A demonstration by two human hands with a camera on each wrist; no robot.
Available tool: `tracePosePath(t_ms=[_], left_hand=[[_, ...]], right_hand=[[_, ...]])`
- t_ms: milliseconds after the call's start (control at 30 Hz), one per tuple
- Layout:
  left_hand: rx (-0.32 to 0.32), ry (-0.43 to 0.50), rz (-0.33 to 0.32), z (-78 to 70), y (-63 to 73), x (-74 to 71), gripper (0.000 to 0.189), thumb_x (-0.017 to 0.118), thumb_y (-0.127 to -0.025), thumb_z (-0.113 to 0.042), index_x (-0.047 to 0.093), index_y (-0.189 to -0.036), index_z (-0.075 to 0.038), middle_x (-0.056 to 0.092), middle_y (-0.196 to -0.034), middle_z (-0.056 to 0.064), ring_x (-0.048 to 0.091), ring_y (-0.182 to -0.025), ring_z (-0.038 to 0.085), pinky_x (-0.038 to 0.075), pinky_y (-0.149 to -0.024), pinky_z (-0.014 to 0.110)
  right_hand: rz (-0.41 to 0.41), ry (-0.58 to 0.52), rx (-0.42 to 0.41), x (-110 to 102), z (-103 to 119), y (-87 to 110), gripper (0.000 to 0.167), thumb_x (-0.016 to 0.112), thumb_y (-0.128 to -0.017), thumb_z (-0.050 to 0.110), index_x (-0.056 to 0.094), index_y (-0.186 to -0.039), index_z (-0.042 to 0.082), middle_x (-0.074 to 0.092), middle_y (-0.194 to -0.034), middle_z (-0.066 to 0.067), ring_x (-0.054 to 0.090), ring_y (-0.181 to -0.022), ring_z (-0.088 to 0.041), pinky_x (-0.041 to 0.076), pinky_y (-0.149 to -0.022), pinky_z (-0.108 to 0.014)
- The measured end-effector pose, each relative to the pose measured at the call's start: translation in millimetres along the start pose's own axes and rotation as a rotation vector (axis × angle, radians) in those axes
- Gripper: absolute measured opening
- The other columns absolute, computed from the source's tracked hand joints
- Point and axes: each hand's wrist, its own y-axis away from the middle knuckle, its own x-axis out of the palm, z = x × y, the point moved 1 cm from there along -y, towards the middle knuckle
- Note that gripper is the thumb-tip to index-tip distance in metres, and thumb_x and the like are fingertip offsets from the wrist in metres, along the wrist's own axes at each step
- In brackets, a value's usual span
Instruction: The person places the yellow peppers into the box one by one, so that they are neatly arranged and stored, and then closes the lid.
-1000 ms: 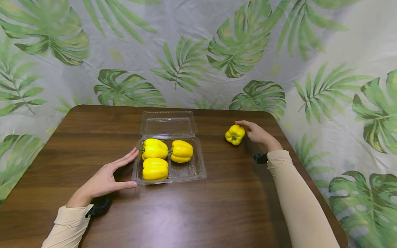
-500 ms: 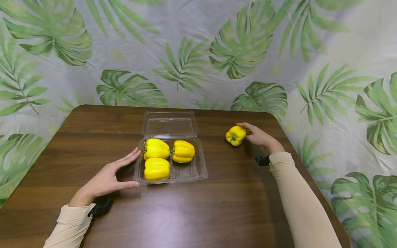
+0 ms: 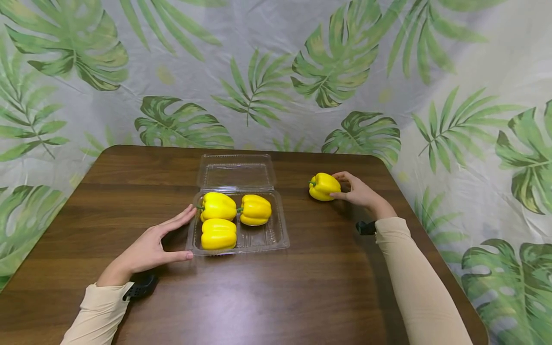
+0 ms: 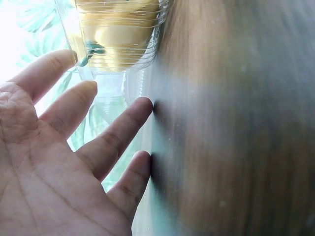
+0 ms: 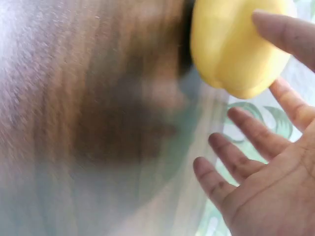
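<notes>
My right hand [image 3: 359, 192] pinches a yellow bell pepper [image 3: 322, 187] at its blunt end, between thumb and index finger. This pepper lies on its side, its green stem pointing left. In the right wrist view the thumb crosses the pepper [image 5: 236, 49], while the other fingers stretch out below it. A clear plastic clamshell container [image 3: 263, 242] has its lid [image 3: 236, 173] folded back and three yellow bell peppers inside. At its left edge my left hand [image 3: 148, 247] is spread, fingers extended. Thumb and fingertips rest at the container's rim; in the left wrist view the lower fingers [image 4: 120, 130] reach the tabletop.
A dark brown wooden table [image 3: 276, 297] bears everything. Behind it hangs a pale curtain [image 3: 267, 72] with green leaf prints. The container's front right part [image 3: 258, 237] shows bare plastic beside the peppers.
The right hand's thumb and index finger have closed on the lone pepper. It has turned, its stem now facing left instead of toward the front. The left hand and container stay as they were.
</notes>
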Motion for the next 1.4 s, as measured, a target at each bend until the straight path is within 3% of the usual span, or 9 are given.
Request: tracePosePath(t_ms=[300,700,967,1400], left_hand=[[-0.005,-0.001,0.002,0.8,-0.5,0.3,0.1,0.092,-0.086,-0.039,0.037,-0.169,-0.031,0.028,-0.179,0.002,0.037,-0.157,0.047,0.033,-0.116,0.075],[-0.007,0.004,0.006,-0.2,-0.6,-1.0,0.1,0.091,-0.086,-0.037,0.036,-0.169,-0.029,0.028,-0.179,0.007,0.036,-0.157,0.049,0.032,-0.116,0.078],[-0.011,0.0,0.007,1.2,-0.9,0.0,0.1,0.091,-0.086,-0.038,0.036,-0.169,-0.03,0.027,-0.179,0.004,0.036,-0.157,0.049,0.031,-0.116,0.078],[-0.004,0.003,0.004,-1.1,-0.1,0.0,0.101,0.091,-0.086,-0.038,0.036,-0.169,-0.029,0.027,-0.179,0.004,0.036,-0.156,0.05,0.032,-0.116,0.077]], right_hand=[[-0.087,-0.037,-0.054,14,-11,-8.3,0.074,0.08,-0.098,0.026,0.043,-0.156,0.001,0.046,-0.162,-0.027,0.045,-0.149,-0.049,0.032,-0.125,-0.066],[-0.128,-0.117,-0.097,27,-10,-11.7,0.076,0.082,-0.097,0.021,0.044,-0.161,0.009,0.049,-0.162,-0.02,0.055,-0.137,-0.044,0.039,-0.119,-0.061],[-0.135,-0.133,-0.069,30,-7,-10.5,0.077,0.081,-0.098,0.019,0.042,-0.162,0.005,0.048,-0.162,-0.024,0.055,-0.137,-0.047,0.039,-0.12,-0.063],[-0.138,-0.14,-0.094,29,3,-5.5,0.072,0.082,-0.098,0.029,0.046,-0.158,0.01,0.053,-0.158,-0.017,0.057,-0.136,-0.04,0.044,-0.117,-0.058]])
